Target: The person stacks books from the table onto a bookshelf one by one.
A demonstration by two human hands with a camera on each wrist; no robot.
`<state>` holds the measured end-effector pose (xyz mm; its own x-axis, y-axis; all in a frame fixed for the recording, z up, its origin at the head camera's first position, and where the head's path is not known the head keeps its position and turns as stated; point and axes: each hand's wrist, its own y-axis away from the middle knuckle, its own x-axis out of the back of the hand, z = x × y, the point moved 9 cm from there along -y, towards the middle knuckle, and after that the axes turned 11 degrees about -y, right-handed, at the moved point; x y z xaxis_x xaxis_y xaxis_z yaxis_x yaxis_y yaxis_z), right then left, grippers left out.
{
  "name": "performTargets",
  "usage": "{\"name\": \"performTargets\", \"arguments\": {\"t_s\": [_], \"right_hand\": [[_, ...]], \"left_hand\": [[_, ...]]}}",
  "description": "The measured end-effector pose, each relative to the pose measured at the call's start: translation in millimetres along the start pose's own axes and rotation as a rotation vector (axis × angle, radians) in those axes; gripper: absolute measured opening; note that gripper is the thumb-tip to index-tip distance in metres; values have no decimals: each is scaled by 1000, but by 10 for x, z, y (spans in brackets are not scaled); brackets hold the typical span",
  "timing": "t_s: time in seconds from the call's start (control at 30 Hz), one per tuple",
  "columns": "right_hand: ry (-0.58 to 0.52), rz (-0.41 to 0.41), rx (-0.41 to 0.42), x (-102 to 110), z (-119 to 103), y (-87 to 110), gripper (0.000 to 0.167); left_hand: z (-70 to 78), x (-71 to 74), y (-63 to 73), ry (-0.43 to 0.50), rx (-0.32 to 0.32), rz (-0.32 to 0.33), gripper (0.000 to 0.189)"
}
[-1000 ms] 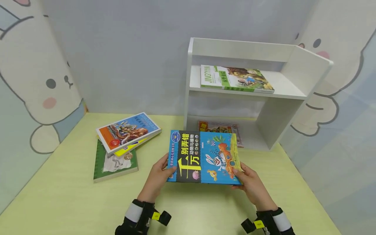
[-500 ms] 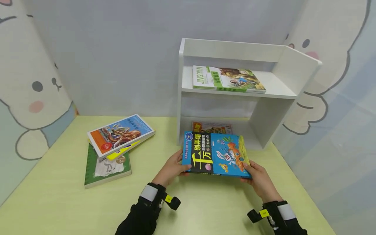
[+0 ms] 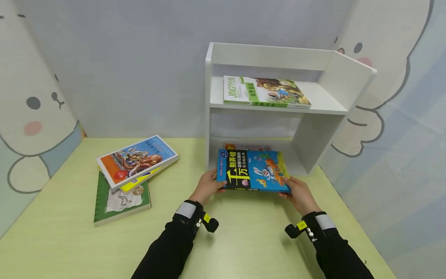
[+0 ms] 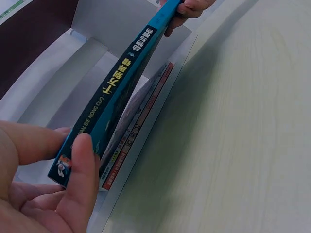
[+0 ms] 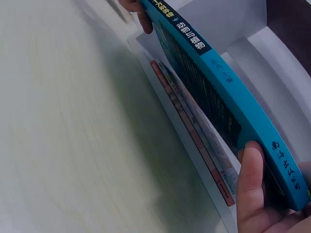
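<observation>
My left hand (image 3: 208, 186) and right hand (image 3: 301, 195) grip a blue picture book (image 3: 267, 172) by its two short sides, cover facing up. Its blue-and-black spine (image 4: 109, 85) faces me in the left wrist view. The book reaches into the lower compartment of a white bookshelf (image 3: 318, 131), above flat books (image 3: 249, 147) lying there. A gap shows between the held book and those thin books, one with a red spine (image 5: 189, 128). In the right wrist view, my right fingers (image 5: 251, 179) curl around the book's end.
On the upper shelf lies a green-and-white book (image 3: 266, 93). To the left, a loose pile holds a blue-and-orange book (image 3: 139, 159), a yellow one (image 3: 136, 184) and a green one (image 3: 122, 205). The shelf's left side panel (image 3: 208, 128) stands close by my left hand.
Both hands have carried the blue book forward, away from me, into the lower compartment's front. It now covers more of the books lying there. The view has shifted slightly right.
</observation>
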<state>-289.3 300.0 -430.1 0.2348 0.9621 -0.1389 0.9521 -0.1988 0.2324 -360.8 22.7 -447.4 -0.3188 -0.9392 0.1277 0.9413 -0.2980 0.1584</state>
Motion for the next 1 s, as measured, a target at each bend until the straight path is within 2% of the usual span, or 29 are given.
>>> {"name": "performTargets", "arguments": {"t_s": [0.23, 0.4, 0.5, 0.63, 0.8, 0.93, 1.0], "right_hand": [[-46, 11, -32, -14, 72, -144, 57], [-57, 21, -19, -53, 52, -191, 60], [-103, 28, -22, -92, 47, -202, 66], [-156, -3, 0, -127, 27, -211, 78], [-100, -30, 41, -134, 1, -278, 80], [-35, 8, 68, -90, 8, -356, 74], [-5, 41, 62, -47, 44, -384, 71]], "left_hand": [[14, 27, -101, 9, -3, 20, 75], [18, 71, -142, -32, -54, 47, 83], [4, 96, -173, -43, -85, 77, 82], [-13, 102, -214, -31, -81, 132, 76], [-3, 92, -272, -11, -74, 200, 71], [2, 125, -268, -109, -57, 303, 61], [-25, 112, -241, -128, -24, 310, 58]]}}
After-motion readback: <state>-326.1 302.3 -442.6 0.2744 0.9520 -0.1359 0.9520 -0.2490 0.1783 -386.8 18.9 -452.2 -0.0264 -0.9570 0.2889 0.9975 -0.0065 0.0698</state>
